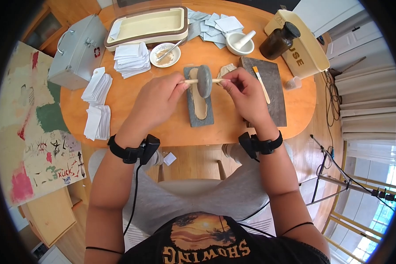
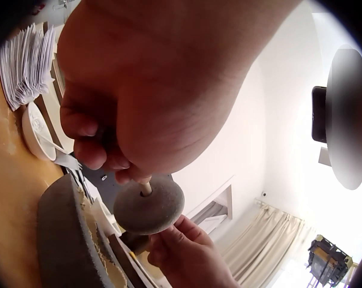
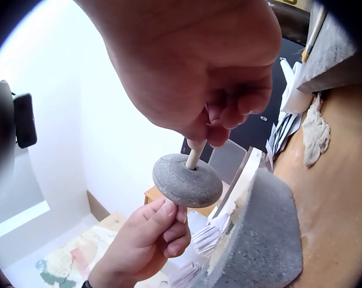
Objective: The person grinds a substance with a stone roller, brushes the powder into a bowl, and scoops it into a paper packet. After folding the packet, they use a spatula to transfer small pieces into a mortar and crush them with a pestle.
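A round grey stone grinding wheel (image 1: pixel 204 81) stands on edge on a pale wooden axle (image 1: pixel 191 81) that runs through its centre. My left hand (image 1: pixel 156 99) pinches the axle's left end, and my right hand (image 1: pixel 248 92) pinches the right end. In both wrist views the wheel (image 3: pixel 188 181) hangs above the trough, apart from it. Below lies the long grey stone grinding trough (image 1: pixel 210 110), its hollow coated with tan powder (image 1: pixel 199 105). The wheel hides part of the hollow in the head view.
Behind the trough are a bowl (image 1: pixel 174 58) of powder with a spoon, a mortar (image 1: pixel 238 48) with its pestle, and a dark jar (image 1: pixel 277 43). To the right, a dark slab (image 1: pixel 275 108) bears a brush (image 1: pixel 260 83), near a crumpled cloth (image 1: pixel 226 69). White paper stacks (image 1: pixel 97 123) stand left.
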Motion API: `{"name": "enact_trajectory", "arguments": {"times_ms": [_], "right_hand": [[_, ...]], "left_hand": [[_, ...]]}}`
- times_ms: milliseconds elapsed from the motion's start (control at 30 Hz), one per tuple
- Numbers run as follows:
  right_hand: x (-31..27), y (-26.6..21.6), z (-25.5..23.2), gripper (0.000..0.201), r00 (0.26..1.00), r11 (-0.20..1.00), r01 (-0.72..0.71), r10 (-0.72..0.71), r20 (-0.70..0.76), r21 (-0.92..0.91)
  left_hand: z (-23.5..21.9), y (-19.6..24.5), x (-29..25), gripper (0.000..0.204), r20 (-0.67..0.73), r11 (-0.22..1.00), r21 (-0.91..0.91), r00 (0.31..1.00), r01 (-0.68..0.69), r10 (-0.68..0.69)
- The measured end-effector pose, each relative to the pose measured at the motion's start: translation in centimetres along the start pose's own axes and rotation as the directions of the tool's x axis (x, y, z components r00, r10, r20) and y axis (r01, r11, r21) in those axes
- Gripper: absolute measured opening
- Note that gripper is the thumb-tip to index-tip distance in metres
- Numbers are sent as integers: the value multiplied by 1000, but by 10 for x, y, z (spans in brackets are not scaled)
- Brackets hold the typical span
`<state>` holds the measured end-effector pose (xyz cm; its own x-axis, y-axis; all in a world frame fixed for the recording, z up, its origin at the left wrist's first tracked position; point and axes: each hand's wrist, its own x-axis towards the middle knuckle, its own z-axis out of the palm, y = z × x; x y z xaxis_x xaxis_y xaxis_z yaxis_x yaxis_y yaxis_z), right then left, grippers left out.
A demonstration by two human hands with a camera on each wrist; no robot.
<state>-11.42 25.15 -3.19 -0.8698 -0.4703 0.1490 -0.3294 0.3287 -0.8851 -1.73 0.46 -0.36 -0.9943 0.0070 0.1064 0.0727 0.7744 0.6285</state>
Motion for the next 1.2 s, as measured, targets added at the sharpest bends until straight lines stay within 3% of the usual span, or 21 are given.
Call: {"name": "enact_trajectory", "arguments": {"times_ms": [33, 367, 533, 633, 967, 1200], "right_hand": [[0, 1, 0, 14, 999, 994, 18, -15, -34, 104], [-6, -2, 3, 15, 1000, 1000, 17, -18, -11, -4], [-10, -8, 1, 17, 992, 993, -47, 59, 113, -105], [-12, -15, 0, 17, 975, 978, -83, 119, 189, -190], [-2, -10, 5, 16, 988, 980, -20, 49, 145, -199], [-18, -31, -13, 17, 958, 968, -28, 97, 268, -250]], "left_hand": [[-1, 1, 0, 27, -34, 999, -26, 999, -35, 34], [3, -2, -5, 24, -17, 999, -25, 1000, -20, 20], [-1, 0, -12, 25, 165, 990, 115, 982, 77, -96], [2, -7, -16, 24, 220, 984, 174, 973, 27, -66], [7, -10, -7, 26, 165, 979, 193, 981, 69, -102], [-2, 2, -20, 26, 283, 986, 162, 956, 28, -74]]}}
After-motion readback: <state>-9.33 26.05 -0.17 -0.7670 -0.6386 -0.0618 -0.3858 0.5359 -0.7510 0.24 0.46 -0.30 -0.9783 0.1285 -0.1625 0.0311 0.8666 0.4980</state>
